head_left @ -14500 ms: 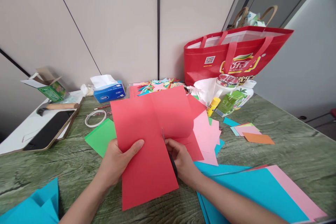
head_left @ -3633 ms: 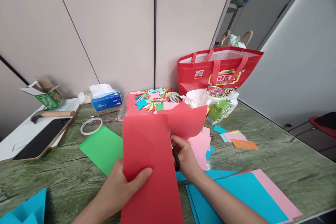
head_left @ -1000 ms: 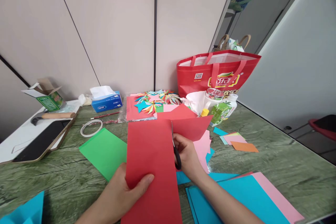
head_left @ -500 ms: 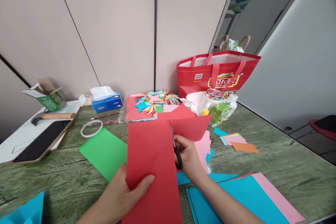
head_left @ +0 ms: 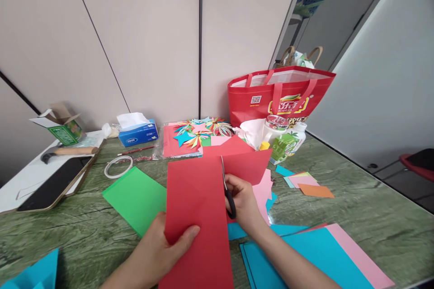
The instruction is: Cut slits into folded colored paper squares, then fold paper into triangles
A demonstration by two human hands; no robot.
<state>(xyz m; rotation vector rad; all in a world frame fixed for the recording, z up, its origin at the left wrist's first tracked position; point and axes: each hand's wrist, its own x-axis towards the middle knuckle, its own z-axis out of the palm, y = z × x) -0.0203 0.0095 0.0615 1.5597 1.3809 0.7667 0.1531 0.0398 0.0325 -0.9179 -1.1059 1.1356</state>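
A large sheet of red paper (head_left: 200, 207) is held up over the table by my left hand (head_left: 171, 248), thumb on its face and fingers behind. My right hand (head_left: 242, 198) is closed round the black handle of a pair of scissors (head_left: 230, 203). The blades point away from me along a cut near the sheet's far edge. A cut flap of the red paper (head_left: 249, 165) bends away to the right of the blades. Under the sheet's left side lies a green sheet of paper (head_left: 137, 198).
Blue paper sheets (head_left: 315, 257) and pink paper (head_left: 359, 253) lie front right; small paper pieces (head_left: 307, 180) are beyond. At the back stand a tissue box (head_left: 138, 133), a red bag (head_left: 249, 106), and a lidded cup (head_left: 275, 128). A hammer (head_left: 73, 150) and tablet (head_left: 54, 185) lie left.
The red sheet's left edge has shifted slightly to the right, with my left hand still gripping it. The scissors and my right hand stay almost where they were.
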